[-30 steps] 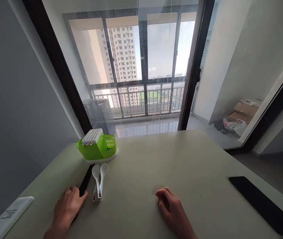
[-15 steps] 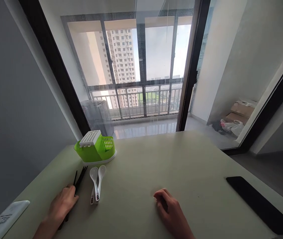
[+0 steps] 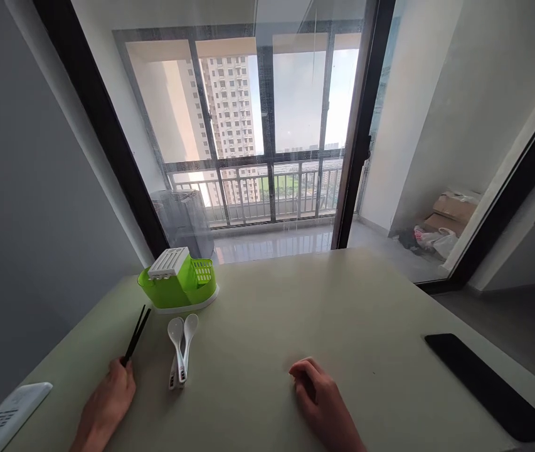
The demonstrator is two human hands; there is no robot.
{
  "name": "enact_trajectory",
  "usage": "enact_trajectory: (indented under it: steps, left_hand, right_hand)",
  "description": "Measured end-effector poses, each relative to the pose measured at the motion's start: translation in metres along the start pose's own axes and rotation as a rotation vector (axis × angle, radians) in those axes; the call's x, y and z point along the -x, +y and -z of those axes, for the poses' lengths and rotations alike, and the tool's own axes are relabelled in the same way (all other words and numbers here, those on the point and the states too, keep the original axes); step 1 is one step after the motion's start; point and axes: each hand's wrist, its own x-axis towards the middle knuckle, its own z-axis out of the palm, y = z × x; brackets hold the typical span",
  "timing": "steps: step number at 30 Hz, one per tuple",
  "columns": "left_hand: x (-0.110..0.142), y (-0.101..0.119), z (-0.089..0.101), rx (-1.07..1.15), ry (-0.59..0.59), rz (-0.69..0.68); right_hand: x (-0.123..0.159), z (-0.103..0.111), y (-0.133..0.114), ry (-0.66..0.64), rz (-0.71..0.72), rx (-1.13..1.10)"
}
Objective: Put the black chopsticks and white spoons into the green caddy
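My left hand (image 3: pixel 108 397) is closed around a small bundle of black chopsticks (image 3: pixel 136 336), whose tips point away from me and fan slightly apart. To its right lie several white spoons (image 3: pixel 179 351) in an overlapping pile, bowls pointing away. A green utensil holder (image 3: pixel 180 282) with a white slotted top and white base stands just beyond the chopstick tips. My right hand (image 3: pixel 317 395) rests on the table with its fingers curled inward, and nothing shows in them. The lower ends of the chopsticks are hidden by my left hand.
A pale table (image 3: pixel 258 326) carries everything. A long black mat (image 3: pixel 493 383) lies along its right side. At the left edge is a white object with dark markings (image 3: pixel 8 414). A dark-framed glass door (image 3: pixel 347 188) stands behind the table, with boxes (image 3: pixel 453 210) on the floor beyond.
My left hand has gathered up the chopsticks that lay under it and shifted slightly left and toward me. The chopstick tips have swung left. My right hand is almost unchanged.
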Motion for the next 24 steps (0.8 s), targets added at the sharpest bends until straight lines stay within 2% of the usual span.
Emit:
enact_trajectory:
  steps: [3, 5, 9, 12, 15, 18, 20, 23, 24]
  left_hand:
    - [0.009, 0.007, 0.003, 0.26, -0.004, 0.07]
    - [0.023, 0.026, 0.007, 0.437, -0.025, 0.049]
    - [0.064, 0.093, 0.005, 0.79, -0.112, -0.122]
    - [0.091, 0.149, -0.012, 0.995, -0.189, -0.205]
    - [0.109, 0.191, -0.039, 1.034, -0.189, -0.28]
    - [0.116, 0.216, -0.058, 1.011, -0.155, -0.349]
    - [0.117, 0.225, -0.063, 1.016, -0.143, -0.453]
    - [0.117, 0.233, -0.061, 1.024, -0.165, -0.657]
    - [0.117, 0.234, -0.061, 1.024, -0.173, -0.685]
  right_hand:
    - [0.0, 0.0, 0.002, -0.006, -0.016, -0.006]
    - [-0.001, 0.0, 0.002, -0.018, -0.028, -0.012]
    - [-0.013, -0.001, -0.014, -0.069, -0.069, -0.138]
    - [-0.035, -0.002, -0.044, -0.095, -0.04, -0.328]
    - [-0.06, 0.0, -0.083, -0.114, 0.056, -0.463]
    - [-0.078, 0.003, -0.115, -0.221, 0.071, -0.61]
    - [-0.084, 0.003, -0.127, -0.227, 0.009, -0.639]
    - [-0.085, -0.002, -0.134, -0.143, -0.043, -0.567]
    - [-0.084, -0.005, -0.134, -0.117, -0.044, -0.547]
